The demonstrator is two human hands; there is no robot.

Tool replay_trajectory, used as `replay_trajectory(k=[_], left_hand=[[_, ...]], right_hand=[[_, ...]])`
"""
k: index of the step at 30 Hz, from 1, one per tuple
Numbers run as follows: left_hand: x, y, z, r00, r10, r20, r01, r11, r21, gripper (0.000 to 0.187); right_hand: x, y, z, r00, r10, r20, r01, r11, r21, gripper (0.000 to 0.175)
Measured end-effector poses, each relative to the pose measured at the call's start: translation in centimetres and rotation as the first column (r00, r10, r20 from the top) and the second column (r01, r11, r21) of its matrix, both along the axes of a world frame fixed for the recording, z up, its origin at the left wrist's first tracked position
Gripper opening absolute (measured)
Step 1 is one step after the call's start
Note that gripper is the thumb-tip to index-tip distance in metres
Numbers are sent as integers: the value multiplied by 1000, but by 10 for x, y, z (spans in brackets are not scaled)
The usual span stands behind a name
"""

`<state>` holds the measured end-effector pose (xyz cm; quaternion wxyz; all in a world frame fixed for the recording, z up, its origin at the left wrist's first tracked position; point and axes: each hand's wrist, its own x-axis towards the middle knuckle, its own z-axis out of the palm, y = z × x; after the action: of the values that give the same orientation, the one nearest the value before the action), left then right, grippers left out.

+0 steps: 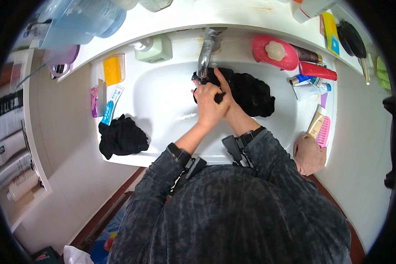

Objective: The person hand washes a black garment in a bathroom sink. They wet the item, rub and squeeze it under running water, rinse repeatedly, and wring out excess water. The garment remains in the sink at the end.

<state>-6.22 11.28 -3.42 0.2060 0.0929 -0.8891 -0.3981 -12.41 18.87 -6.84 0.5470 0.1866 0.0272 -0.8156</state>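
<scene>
Below the chrome faucet (204, 59), both of my hands are together over the white sink basin (165, 109). My left hand (208, 100) is curled round a fold of dark wet cloth. Pressed against it from the right is my right hand (227, 90), its thumb pointing up toward the faucet; part of its grip is hidden behind the left hand. The rest of the black cloth (254, 94) lies bunched in the basin to the right. A second black cloth (123, 137) sits crumpled on the sink's front left corner.
Along the left rim are a yellow soap bar (111, 70), a blue-white tube (112, 104) and a green pump bottle (155, 49). A pink soap dish (257, 49), several tubes, a pink comb (323, 132) and a brownish-pink cloth (310, 155) line the right. A shelf (198, 16) overhangs the back.
</scene>
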Motion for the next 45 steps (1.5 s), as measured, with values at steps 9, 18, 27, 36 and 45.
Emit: replay_trajectory(k=[9, 18, 27, 36, 45], left_hand=[[3, -4, -15, 943, 30, 330, -80, 987, 139, 49], [16, -44, -24, 972, -106, 208, 82, 989, 123, 44], [22, -51, -21, 916, -396, -56, 347, 858, -379, 32], [10, -40, -24, 938, -68, 340, 8, 985, 174, 25], [-8, -60, -22, 676, -375, 634, -199, 735, 648, 63]], right_hand=[[4, -4, 6, 983, -150, -108, 181, 905, 385, 42], [6, -1, 36, 977, -204, 67, 185, 958, 218, 34], [-4, -11, 5, 996, -94, -8, 94, 975, 200, 25], [6, -10, 8, 826, 436, -357, 104, 506, 856, 58], [38, 29, 18, 523, 654, -546, -231, 726, 648, 90]])
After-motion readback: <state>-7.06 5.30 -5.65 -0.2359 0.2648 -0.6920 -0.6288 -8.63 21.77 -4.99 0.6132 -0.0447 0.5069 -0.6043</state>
